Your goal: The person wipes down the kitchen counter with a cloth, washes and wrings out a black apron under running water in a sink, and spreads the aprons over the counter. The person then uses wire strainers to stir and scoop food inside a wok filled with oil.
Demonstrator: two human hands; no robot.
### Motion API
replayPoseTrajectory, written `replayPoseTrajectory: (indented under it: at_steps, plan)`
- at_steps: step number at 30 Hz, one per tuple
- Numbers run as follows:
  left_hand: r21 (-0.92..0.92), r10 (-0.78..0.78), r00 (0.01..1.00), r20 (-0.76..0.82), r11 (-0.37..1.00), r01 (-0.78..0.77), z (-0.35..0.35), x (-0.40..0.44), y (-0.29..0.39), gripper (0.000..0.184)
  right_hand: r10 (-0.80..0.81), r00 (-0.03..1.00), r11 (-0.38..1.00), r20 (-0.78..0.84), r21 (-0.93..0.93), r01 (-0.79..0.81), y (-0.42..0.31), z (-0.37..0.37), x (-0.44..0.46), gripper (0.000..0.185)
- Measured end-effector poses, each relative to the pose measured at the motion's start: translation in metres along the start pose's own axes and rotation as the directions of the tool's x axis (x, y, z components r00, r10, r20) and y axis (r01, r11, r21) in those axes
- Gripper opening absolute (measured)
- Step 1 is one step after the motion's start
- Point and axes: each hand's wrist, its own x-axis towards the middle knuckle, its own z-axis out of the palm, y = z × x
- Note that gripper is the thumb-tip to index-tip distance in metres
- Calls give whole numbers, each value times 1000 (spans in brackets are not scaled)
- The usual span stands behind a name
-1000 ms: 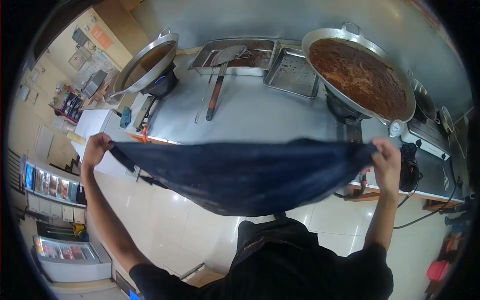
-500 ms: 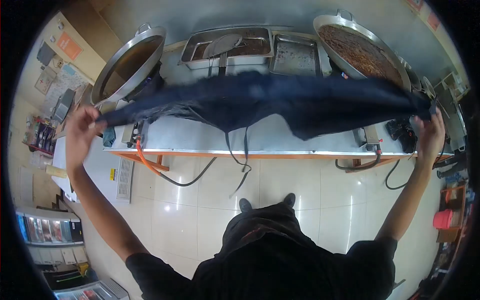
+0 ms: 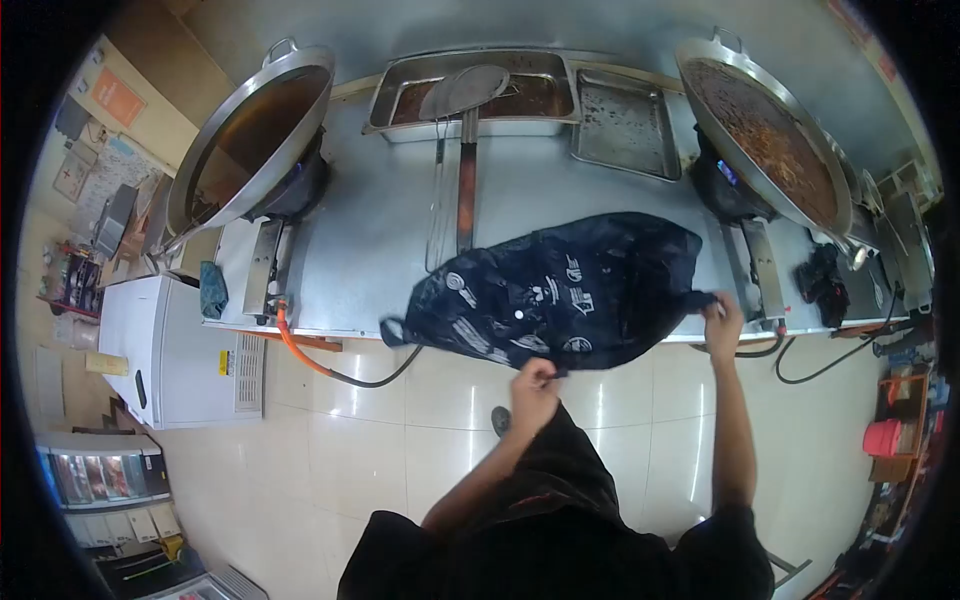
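A dark navy apron point(image 3: 540, 295) with white printed lettering and logos hangs spread out over the front of the metal table point(image 3: 370, 220). My left hand point(image 3: 535, 395) pinches its near edge at the middle. On the right, my right hand point(image 3: 724, 325) grips a bunched corner or strap of the apron. The apron's far edge lies close to the handle of a skimmer point(image 3: 467, 190); whether they touch I cannot tell.
Two large woks of dark oil, a left wok point(image 3: 262, 130) and a right wok point(image 3: 770, 130), sit on burners. Behind are a steel pan point(image 3: 470, 127) and a flat tray point(image 3: 625, 125). An orange gas hose point(image 3: 300, 345) hangs at the front left.
The apron was stretched wide between both hands; now it is lower and bunched, its printed side showing. My left hand has moved right and down, my right hand inward and down.
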Motion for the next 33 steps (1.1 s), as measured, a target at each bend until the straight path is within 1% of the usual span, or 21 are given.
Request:
replayPoseTrajectory:
  at_steps: [1,2,3,5,6,7,8,9,10,11,12,13,14,15,18,21,22,25,28,31,33]
  plan:
    - [22,75,996,43,997,-76,12,2,-1,22,-76,988,982,132,-160,97,-38,6,27,15]
    - [42,86,990,113,995,-92,17,4,7,23,-147,945,861,293,-432,268,-60,15,52,22]
    - [59,95,979,178,992,-107,22,7,15,23,-166,871,637,463,-624,453,-82,25,73,28]
    - [-77,77,988,135,995,-67,27,16,18,24,-181,837,524,516,-669,526,-158,76,86,36]
    - [-139,70,991,113,989,-54,27,22,19,24,-201,851,628,486,-603,493,-182,118,88,36]
    - [-195,23,998,61,981,-11,22,25,24,23,-166,828,788,535,-433,437,-196,165,83,43]
    - [-251,-31,999,14,968,33,13,25,34,23,-76,716,946,694,-175,271,-213,207,79,57]
    - [-310,-87,996,-31,948,73,5,23,48,23,-30,691,943,722,-209,259,-201,266,69,76]
    - [-222,-117,991,-59,970,101,-4,17,75,22,16,665,937,747,-243,250,-190,323,58,95]
    - [-132,-145,985,-89,982,133,-14,12,97,22,103,620,977,778,-198,86,-197,351,51,110]
    - [-136,-73,990,-120,989,56,-23,10,100,21,-25,732,980,681,-129,153,-201,383,39,116]
    - [-136,-3,989,-149,991,-18,-31,5,101,21,118,762,975,637,-219,33,-234,386,35,123]
    - [-135,61,984,-167,987,-84,-32,-2,101,20,154,827,951,541,-309,26,-247,404,24,120]
    - [-164,35,970,-242,983,-77,-30,-8,101,20,189,886,915,423,-403,-3,-255,420,16,116]
    - [-210,-10,922,-387,975,-78,-20,-4,99,18,129,874,937,468,-347,48,-257,465,13,103]
    - [-159,5,904,-427,984,-80,-13,12,115,16,137,895,991,424,-48,-128,-258,479,27,92]
    - [-183,16,880,-474,976,-116,-14,19,116,24,187,872,965,452,82,-250,-267,462,34,91]
    - [-164,39,882,-470,978,-131,-19,26,104,23,108,946,967,307,189,-171,-250,466,39,85]
    - [-192,-19,902,-432,979,-71,-16,40,112,24,-31,915,955,402,283,-92,-254,410,83,85]
    - [-188,-27,940,-341,981,-40,-16,49,111,25,-161,882,979,444,186,85,-232,363,146,79]
    - [-166,-4,965,-263,985,-41,-19,57,111,26,-143,780,989,609,124,85,-220,314,204,72]
